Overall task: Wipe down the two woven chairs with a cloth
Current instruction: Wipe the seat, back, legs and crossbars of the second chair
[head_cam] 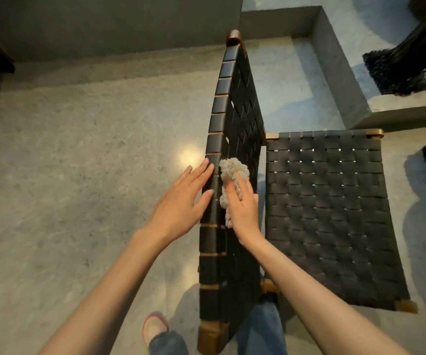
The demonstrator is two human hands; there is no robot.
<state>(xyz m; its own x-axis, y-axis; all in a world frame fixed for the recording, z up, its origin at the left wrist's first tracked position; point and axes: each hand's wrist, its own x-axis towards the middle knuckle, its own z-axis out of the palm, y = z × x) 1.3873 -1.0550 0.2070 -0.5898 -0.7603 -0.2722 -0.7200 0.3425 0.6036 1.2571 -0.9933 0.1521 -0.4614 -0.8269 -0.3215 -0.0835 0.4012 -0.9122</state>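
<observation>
Right hand (242,208) grips a fluffy grey cloth (233,170) on the black woven chair (244,116); flat left hand (181,203) steadies it. Next, maybe wipe the far part.

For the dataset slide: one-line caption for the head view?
Right hand holds a grey cloth against the woven chair's backrest while the left hand touches its top edge with straight fingers.

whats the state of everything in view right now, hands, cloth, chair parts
left hand, fingers straight, resting on the backrest's top edge
right hand, holding the cloth against the backrest's woven face
cloth, bunched, partly under the right hand
backrest, upright, touched by both hands
seat, nothing lying on it
</observation>
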